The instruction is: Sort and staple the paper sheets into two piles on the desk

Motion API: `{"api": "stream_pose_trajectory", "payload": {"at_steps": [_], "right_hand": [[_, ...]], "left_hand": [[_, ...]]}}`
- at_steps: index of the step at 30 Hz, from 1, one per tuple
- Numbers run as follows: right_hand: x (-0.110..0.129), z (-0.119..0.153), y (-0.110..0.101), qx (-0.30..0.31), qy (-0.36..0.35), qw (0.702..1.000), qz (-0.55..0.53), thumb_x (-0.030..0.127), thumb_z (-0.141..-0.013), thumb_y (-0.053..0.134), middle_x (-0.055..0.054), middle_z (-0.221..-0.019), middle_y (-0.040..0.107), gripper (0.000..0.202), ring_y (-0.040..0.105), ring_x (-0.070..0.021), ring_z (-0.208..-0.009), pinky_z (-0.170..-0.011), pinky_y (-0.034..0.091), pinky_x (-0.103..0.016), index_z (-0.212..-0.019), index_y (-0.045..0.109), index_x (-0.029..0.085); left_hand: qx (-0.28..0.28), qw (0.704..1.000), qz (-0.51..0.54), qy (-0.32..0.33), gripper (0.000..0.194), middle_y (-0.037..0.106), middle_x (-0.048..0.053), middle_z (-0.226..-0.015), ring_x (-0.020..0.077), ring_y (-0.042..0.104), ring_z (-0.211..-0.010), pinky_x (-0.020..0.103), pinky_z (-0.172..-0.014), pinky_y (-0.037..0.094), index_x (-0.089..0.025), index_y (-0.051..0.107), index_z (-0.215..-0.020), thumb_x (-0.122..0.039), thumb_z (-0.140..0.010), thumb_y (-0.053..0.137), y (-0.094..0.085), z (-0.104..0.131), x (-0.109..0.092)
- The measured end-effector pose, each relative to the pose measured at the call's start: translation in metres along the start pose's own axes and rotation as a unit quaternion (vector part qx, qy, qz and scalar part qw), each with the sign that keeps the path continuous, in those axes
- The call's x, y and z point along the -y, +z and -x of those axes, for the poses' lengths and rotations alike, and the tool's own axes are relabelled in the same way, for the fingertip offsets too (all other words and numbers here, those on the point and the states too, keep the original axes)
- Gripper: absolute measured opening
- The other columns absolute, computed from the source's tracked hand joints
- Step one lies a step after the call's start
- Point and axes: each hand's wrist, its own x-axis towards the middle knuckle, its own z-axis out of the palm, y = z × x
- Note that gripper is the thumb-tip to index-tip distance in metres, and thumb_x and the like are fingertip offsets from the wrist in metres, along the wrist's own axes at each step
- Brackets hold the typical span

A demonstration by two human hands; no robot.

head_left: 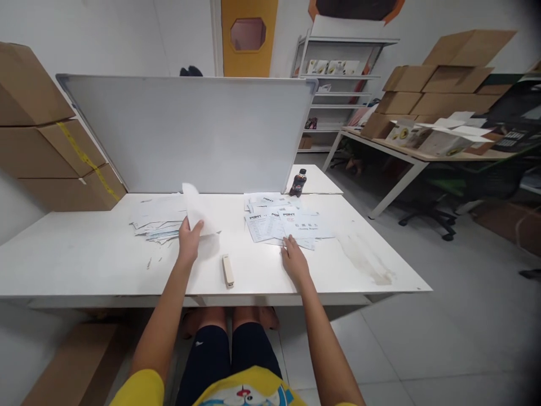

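My left hand is closed on a white paper sheet, which stands up from the table and curls at its top. Left of that hand lies an untidy stack of papers. My right hand rests with fingers stretched out at the lower edge of a spread pile of printed papers, several marked "PGNY" or similar. Nothing shows gripped in it. Between the two hands a cream stapler lies on the white table.
A whiteboard stands along the table's back edge. Near its right end is a dark drink bottle. Cardboard boxes are stacked at the left. Another table with boxes stands at the right, beside an office chair.
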Motion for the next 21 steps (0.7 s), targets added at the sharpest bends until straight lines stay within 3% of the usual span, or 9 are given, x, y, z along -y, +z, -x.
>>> {"api": "stream_pose_trajectory", "payload": {"at_steps": [3, 6, 9, 14, 18, 21], "right_hand": [[0.0, -0.002, 0.001, -0.044, 0.035, 0.998, 0.015, 0.032, -0.094, 0.027, -0.019, -0.154, 0.031, 0.057, 0.025, -0.029, -0.144, -0.114, 0.023, -0.044, -0.142, 0.042, 0.005], [0.001, -0.004, 0.001, -0.075, 0.109, 0.991, 0.038, 0.031, -0.092, 0.034, -0.027, -0.15, 0.035, 0.059, 0.027, -0.0362, -0.141, -0.113, 0.021, -0.049, -0.139, 0.042, -0.003], [0.004, -0.005, -0.001, -0.083, 0.104, 0.99, 0.043, 0.02, -0.088, 0.036, -0.026, -0.14, 0.047, 0.054, 0.039, -0.0347, -0.133, -0.11, 0.026, -0.046, -0.136, 0.045, -0.002], [0.005, -0.003, -0.008, -0.121, 0.065, 0.99, 0.018, 0.008, -0.082, 0.035, -0.019, -0.12, 0.058, 0.05, 0.053, -0.0288, -0.11, -0.094, 0.038, -0.038, -0.128, 0.055, 0.008], [0.004, -0.001, -0.013, -0.155, 0.1, 0.983, -0.012, 0.017, -0.085, 0.037, -0.016, -0.108, 0.061, 0.036, 0.054, -0.0286, -0.099, -0.085, 0.039, -0.038, -0.107, 0.065, 0.011], [0.005, 0.001, -0.017, -0.149, 0.102, 0.983, -0.04, 0.029, -0.092, 0.035, -0.013, -0.092, 0.063, 0.034, 0.055, -0.0253, -0.088, -0.078, 0.039, -0.034, -0.086, 0.065, 0.015]], "left_hand": [[0.118, 0.978, 0.173, -0.002, 0.049, 0.066, 0.008, -0.121, 0.0264, 0.059, -0.118, 0.041, -0.099, 0.049, -0.019, 0.057, -0.121, -0.037, -0.078, 0.07, 0.039, 0.008, -0.036], [0.215, 0.936, 0.276, -0.044, 0.048, 0.067, 0.006, -0.119, 0.0253, 0.058, -0.119, 0.041, -0.1, 0.049, -0.021, 0.057, -0.12, -0.036, -0.076, 0.072, 0.077, 0.008, -0.047], [0.261, 0.916, 0.294, -0.083, 0.045, 0.068, 0.007, -0.117, 0.0246, 0.06, -0.116, 0.041, -0.099, 0.049, -0.02, 0.057, -0.118, -0.036, -0.078, 0.069, 0.115, 0.006, -0.03], [0.241, 0.95, 0.071, -0.185, 0.042, 0.068, 0.015, -0.113, 0.028, 0.065, -0.106, 0.047, -0.09, 0.052, -0.013, 0.054, -0.119, -0.032, -0.082, 0.06, 0.172, 0.011, 0.019], [0.242, 0.953, -0.019, -0.183, 0.052, 0.063, 0.022, -0.123, 0.0349, 0.056, -0.12, 0.05, -0.1, 0.043, -0.011, 0.057, -0.116, -0.029, -0.07, 0.072, 0.188, 0.012, 0.044], [0.25, 0.956, -0.075, -0.136, 0.065, 0.052, 0.023, -0.138, 0.0368, 0.042, -0.134, 0.048, -0.111, 0.031, -0.012, 0.055, -0.12, -0.027, -0.062, 0.078, 0.168, -0.01, 0.048]]}}
